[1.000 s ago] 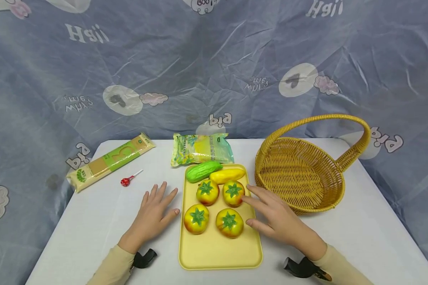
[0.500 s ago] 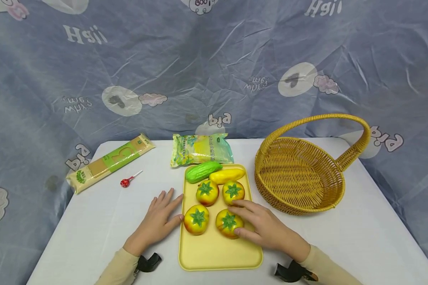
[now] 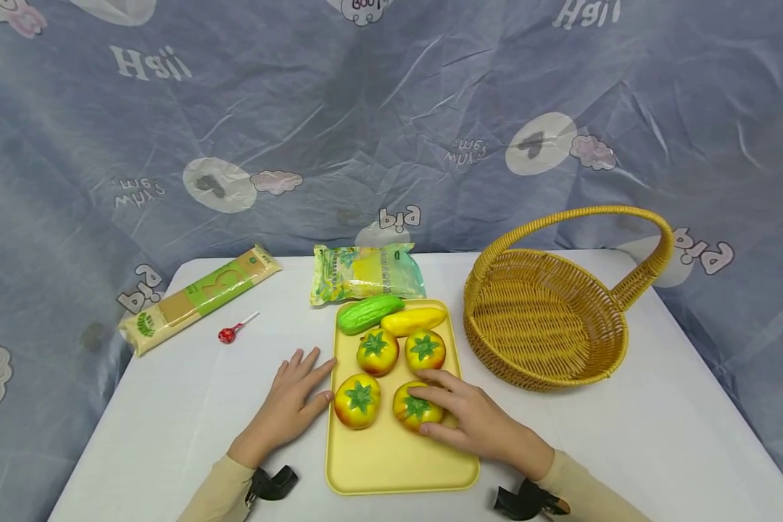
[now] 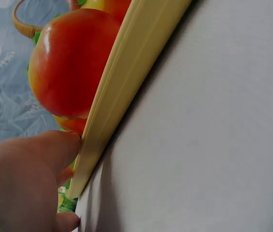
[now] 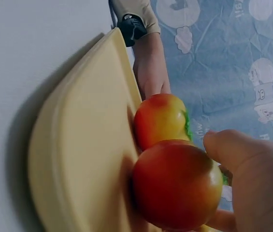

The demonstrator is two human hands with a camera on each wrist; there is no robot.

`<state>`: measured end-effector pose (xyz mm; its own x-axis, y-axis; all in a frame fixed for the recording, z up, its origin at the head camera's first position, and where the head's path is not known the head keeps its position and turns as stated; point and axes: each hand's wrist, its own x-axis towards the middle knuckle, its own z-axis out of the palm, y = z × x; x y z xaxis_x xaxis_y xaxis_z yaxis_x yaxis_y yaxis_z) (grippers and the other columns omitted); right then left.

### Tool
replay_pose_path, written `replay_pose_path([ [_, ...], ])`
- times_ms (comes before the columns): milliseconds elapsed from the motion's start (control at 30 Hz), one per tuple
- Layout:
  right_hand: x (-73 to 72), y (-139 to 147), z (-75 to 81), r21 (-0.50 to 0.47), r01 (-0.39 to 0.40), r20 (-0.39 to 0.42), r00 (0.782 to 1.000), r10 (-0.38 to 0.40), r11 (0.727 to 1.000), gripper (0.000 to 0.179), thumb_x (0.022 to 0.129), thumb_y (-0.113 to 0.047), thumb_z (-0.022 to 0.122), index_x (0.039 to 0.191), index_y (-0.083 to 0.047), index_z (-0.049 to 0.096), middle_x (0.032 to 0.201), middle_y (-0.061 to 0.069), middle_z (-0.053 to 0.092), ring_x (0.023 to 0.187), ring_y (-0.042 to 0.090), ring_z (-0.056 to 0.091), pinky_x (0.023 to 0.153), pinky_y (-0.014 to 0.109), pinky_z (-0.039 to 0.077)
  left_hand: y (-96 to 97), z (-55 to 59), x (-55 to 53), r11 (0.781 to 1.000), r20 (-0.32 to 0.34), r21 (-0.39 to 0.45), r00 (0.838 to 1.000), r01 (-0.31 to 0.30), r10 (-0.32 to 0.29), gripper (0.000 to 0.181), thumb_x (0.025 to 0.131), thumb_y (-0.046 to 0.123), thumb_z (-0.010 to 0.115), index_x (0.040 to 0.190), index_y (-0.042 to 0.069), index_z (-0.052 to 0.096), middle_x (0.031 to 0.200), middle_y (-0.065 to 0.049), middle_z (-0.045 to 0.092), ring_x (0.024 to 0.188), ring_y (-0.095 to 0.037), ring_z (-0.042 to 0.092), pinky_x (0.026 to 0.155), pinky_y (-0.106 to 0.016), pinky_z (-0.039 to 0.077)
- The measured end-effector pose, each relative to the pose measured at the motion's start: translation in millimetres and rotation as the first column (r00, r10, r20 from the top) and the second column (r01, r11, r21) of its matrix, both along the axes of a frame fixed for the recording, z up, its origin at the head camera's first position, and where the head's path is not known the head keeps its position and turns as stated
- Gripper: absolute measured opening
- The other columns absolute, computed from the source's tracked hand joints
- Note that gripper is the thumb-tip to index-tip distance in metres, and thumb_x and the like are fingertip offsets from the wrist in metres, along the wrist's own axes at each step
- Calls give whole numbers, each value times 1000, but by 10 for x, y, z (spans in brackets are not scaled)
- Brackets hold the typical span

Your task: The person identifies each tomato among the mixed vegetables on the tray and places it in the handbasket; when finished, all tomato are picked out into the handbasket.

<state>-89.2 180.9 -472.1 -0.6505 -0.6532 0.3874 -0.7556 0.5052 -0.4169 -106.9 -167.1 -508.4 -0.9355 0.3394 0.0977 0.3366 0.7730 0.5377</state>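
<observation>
Several toy tomatoes, yellow and red with green star-shaped leaves, sit on a yellow tray (image 3: 401,475) in the head view. My right hand (image 3: 473,420) is at the front right tomato (image 3: 417,406), its thumb on the near side and fingers curled over the far side. In the right wrist view this tomato (image 5: 175,186) still rests on the tray, the thumb against it. My left hand (image 3: 283,402) lies spread at the tray's left edge, thumb and index fingertip touching the rim, beside the front left tomato (image 3: 357,401). It holds nothing.
A green cucumber-like toy (image 3: 370,314) and a yellow elongated toy (image 3: 414,321) lie at the tray's back. Behind stands a green-yellow packet (image 3: 368,272). A wicker basket (image 3: 541,319) is right; a noodle packet (image 3: 202,297) and red lollipop (image 3: 228,334) are left.
My right hand has moved left and forward from beside the tray onto the front right tomato. My left hand has shifted right to the tray's edge. The tomatoes stay in place.
</observation>
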Motion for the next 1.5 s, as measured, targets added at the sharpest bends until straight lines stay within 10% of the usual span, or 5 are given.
replay_pose_path([
  [1500,147,-178,-210,-226,71,237,971,-15,972,46,85,-17,81,127,-24,67,145,14,57,135,25,56,113,31,46,-2,-70,-4,1000,-42,19,999,-21,22,56,95,36,69,147,21,57,160,-18,42,153,-49,27,119,-73,17],
])
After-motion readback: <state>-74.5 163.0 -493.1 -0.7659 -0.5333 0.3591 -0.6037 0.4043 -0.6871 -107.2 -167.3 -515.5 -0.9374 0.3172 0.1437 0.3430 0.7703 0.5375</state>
